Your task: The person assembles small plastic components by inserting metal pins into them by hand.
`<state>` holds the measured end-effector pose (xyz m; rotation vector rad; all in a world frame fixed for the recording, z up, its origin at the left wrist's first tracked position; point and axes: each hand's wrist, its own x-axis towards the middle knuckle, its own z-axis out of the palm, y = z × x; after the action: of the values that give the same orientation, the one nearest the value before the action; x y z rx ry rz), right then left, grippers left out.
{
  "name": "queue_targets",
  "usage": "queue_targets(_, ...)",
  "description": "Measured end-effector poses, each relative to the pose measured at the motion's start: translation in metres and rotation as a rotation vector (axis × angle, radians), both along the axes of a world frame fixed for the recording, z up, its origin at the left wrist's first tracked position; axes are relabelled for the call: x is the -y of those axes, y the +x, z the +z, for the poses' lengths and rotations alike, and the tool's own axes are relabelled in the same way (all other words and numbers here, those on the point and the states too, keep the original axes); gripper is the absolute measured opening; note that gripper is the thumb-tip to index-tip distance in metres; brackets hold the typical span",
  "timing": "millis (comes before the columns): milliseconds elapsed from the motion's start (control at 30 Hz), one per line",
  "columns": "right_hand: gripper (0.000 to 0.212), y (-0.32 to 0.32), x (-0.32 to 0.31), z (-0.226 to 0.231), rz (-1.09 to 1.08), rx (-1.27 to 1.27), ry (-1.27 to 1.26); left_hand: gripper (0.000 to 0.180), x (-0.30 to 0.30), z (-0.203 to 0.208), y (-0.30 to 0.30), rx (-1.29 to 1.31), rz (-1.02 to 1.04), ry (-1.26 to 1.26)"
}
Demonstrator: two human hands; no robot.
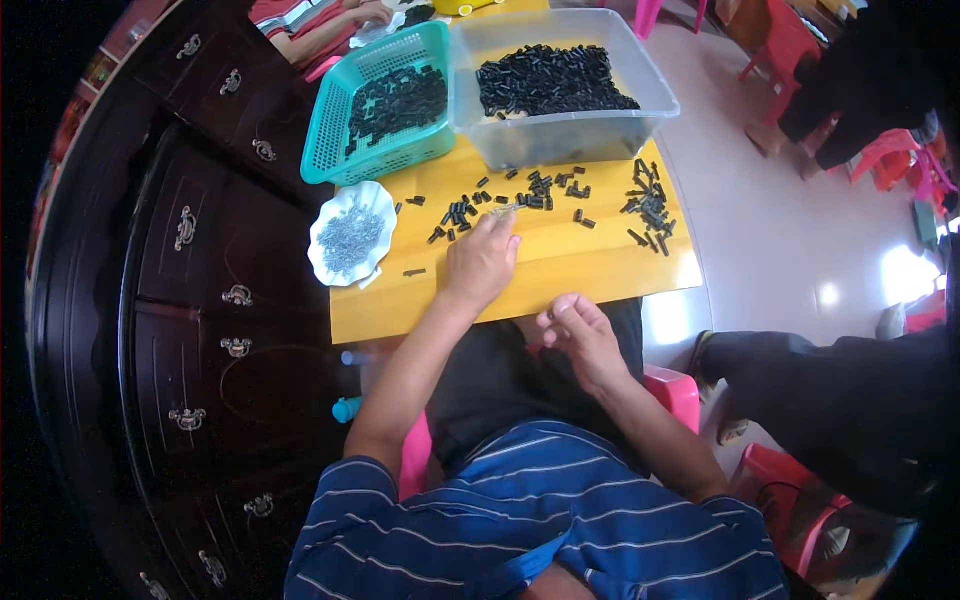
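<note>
My left hand (481, 262) reaches over the yellow table, its fingers pinched together at the near side of a loose pile of short black plastic tubes (540, 190). At its fingertips are a few thin metal pins (509, 209). My right hand (583, 338) is held just off the table's near edge, above my lap, fingers curled and thumb pressed in; what it holds, if anything, is too small to tell. A white scalloped dish (320, 246) of thin silvery metal pins stands at the table's left. Another heap of black pieces (652, 208) lies at the right edge.
A green plastic basket (318, 150) and a clear plastic tub (560, 150), both holding many black pieces, stand at the table's far side. Dark wooden drawers (220, 330) rise at the left. Another person's hand (375, 12) shows beyond the basket; people's legs are at the right.
</note>
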<state>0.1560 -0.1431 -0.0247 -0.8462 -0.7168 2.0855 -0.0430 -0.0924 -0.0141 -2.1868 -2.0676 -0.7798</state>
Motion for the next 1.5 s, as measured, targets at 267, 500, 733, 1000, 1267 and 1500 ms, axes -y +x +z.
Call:
queue_targets(267, 0.013, 0.002, -0.004, 0.006, 0.017, -0.034, -0.061, 0.036, -0.003, 0.004, 0.002, -0.063, 0.003, -0.071)
queue_targets(500, 0.014, 0.003, -0.006, 0.006, 0.032, -0.040, -0.071, 0.021, 0.013, -0.004, 0.000, 0.029, -0.103, 0.023)
queue_targets(733, 0.015, 0.002, -0.003, 0.006, 0.035, -0.035, -0.061, 0.012, 0.004, 0.000, 0.006, 0.185, -0.129, 0.096)
queue_targets(1000, 0.017, 0.003, -0.005, 0.009, 0.035, -0.032, -0.054, 0.008, -0.007, 0.008, 0.009, 0.208, -0.096, 0.008)
queue_targets(1267, 0.018, 0.003, -0.006, 0.007, 0.042, -0.031, -0.034, 0.011, -0.009, 0.015, 0.014, 0.284, -0.104, 0.011)
queue_targets(1500, 0.016, 0.003, -0.005, 0.008, 0.020, -0.018, -0.046, 0.008, -0.025, 0.001, 0.012, 0.219, -0.188, 0.000)
